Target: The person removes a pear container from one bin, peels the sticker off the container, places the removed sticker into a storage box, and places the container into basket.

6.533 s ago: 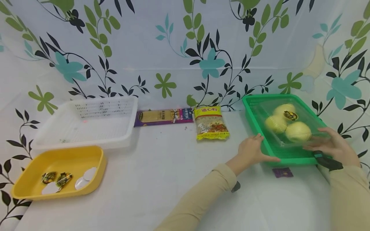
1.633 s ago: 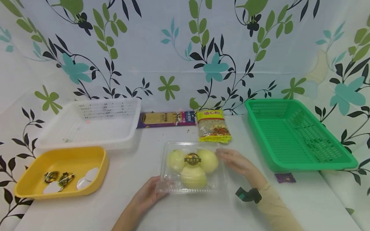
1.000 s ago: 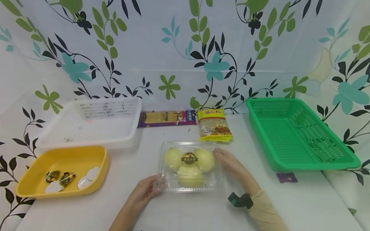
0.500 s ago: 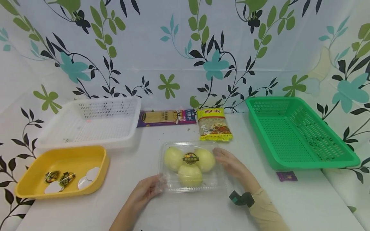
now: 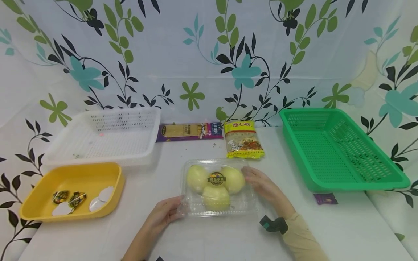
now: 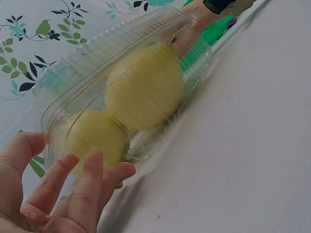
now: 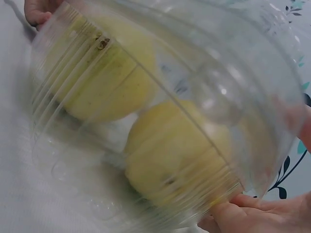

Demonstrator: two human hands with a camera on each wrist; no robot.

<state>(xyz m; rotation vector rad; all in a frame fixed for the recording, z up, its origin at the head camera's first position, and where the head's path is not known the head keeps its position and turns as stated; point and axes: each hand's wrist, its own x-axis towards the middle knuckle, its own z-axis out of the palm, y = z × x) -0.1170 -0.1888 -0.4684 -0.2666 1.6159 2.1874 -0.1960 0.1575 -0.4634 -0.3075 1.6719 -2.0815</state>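
A: Where does the clear clamshell box [image 5: 218,188] sit?

B: On the table [image 5: 196,239], middle of the near edge. Three pale yellow pears [image 5: 216,195] inside, a round dark label [image 5: 217,178] on the lid.

A: Left hand [image 5: 163,215]?

B: At the box's near-left corner. Fingers [image 6: 85,187] loosely bent against the plastic wall, thumb raised beside it. Touching; no firm clamp visible.

A: Right hand [image 5: 262,185]?

B: Against the box's right side. In the right wrist view fingertips [image 7: 228,213] press on the rim, but it's blurred; how tight the grip is, I cannot tell.

A: Surroundings?

B: Green basket [image 5: 339,152] at the right edge, white basket [image 5: 107,136] far left, yellow tray [image 5: 70,188] holding stickers [image 5: 70,199] near left. Macaroni packet [image 5: 243,139] and purple packet [image 5: 189,131] along the far edge.
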